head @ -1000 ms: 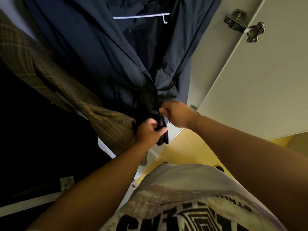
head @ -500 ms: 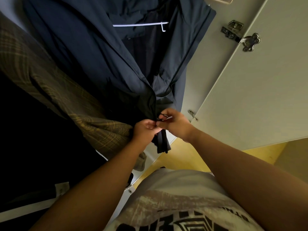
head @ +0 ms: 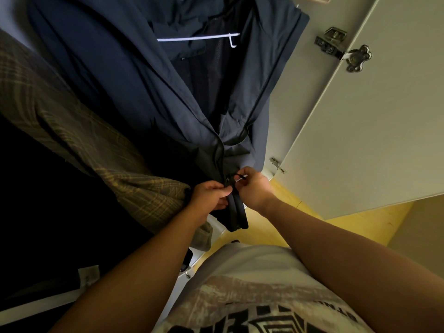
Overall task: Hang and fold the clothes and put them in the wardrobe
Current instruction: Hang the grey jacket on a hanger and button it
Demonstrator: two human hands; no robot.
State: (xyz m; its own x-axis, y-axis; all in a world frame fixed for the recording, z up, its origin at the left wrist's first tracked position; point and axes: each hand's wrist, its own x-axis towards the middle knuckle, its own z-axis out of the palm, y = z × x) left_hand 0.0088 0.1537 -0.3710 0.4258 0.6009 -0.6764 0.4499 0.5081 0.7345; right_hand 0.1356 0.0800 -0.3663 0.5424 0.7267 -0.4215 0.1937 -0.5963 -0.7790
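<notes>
A dark navy jacket (head: 134,92) hangs on a white hanger (head: 199,38) inside the wardrobe, its front open above and drawn together low down. My left hand (head: 210,194) grips the jacket's left front edge near the hem. My right hand (head: 254,186) pinches the zipper pull (head: 240,177) just above the black hem band (head: 237,212). The two hands almost touch at the zipper's base.
A brown plaid garment (head: 72,140) hangs to the left of the jacket. The white wardrobe door (head: 360,128) stands open on the right, with a metal hinge (head: 331,42). Yellow floor (head: 276,219) shows below. The wardrobe's interior at left is dark.
My hands have come closer together at the bottom of the jacket's zipper, and the right hand now pinches the zipper pull. The view has tilted down slightly.
</notes>
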